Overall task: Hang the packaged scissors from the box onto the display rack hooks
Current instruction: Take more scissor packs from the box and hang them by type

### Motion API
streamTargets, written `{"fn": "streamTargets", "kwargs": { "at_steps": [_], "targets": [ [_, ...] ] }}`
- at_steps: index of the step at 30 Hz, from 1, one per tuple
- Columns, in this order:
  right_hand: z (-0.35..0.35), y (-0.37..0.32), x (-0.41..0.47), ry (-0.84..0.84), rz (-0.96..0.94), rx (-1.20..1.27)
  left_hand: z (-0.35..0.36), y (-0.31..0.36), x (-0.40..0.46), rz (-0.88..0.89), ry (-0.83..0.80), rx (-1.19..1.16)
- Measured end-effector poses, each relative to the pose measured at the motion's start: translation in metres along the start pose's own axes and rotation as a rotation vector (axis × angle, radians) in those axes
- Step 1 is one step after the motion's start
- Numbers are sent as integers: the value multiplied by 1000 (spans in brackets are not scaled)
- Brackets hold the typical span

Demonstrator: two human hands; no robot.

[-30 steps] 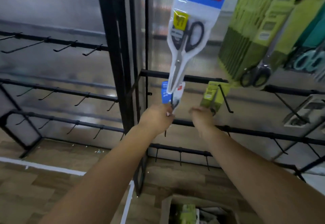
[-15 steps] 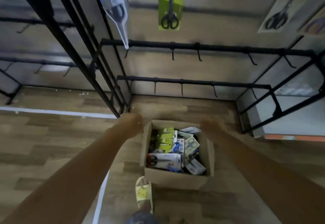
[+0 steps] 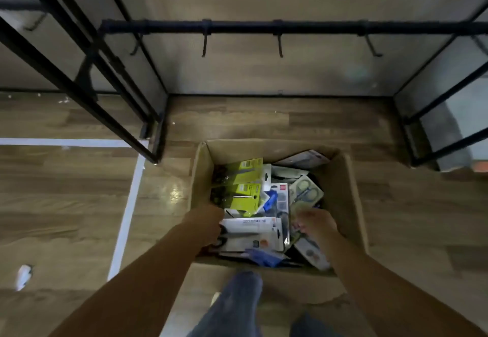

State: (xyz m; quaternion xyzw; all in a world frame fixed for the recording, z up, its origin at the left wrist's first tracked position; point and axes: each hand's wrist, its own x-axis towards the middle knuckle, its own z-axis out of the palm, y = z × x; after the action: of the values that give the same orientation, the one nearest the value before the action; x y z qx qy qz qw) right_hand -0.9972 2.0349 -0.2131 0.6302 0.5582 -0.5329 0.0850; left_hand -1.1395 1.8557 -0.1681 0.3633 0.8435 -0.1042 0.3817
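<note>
Packaged scissors (image 3: 252,233) lie heaped in the open cardboard box (image 3: 348,191) on the wood floor (image 3: 66,199), many packs still unhung. The display rack (image 3: 290,27) stands just behind the box; the four hooks (image 3: 280,46) in view on its lowest bar are bare, so judged from this the work is far from finished. Left hand (image 3: 207,224) rests at the edge of the white pack, fingers curled; whether it grips cannot be told. Right hand (image 3: 317,224) is blurred over the pile, state likewise unclear. The person's knee (image 3: 237,299) crowds the box's near side.
</note>
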Motion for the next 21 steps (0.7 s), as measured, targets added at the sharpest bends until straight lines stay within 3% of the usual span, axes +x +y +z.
{"fn": "streamTargets", "kwargs": {
  "at_steps": [2,7,12,17,21],
  "targets": [
    [30,4,37,-18,-99,-169,20,-5,44,23,-15,107],
    [81,0,99,3,-123,253,56,-19,127,3,33,241],
    [123,4,123,-364,-76,406,80,-31,157,-24,141,330],
    [153,-1,137,-91,-214,463,95,-28,164,-44,205,358],
    [174,-11,134,-102,-207,501,111,-27,164,-82,172,338]
  ]
}}
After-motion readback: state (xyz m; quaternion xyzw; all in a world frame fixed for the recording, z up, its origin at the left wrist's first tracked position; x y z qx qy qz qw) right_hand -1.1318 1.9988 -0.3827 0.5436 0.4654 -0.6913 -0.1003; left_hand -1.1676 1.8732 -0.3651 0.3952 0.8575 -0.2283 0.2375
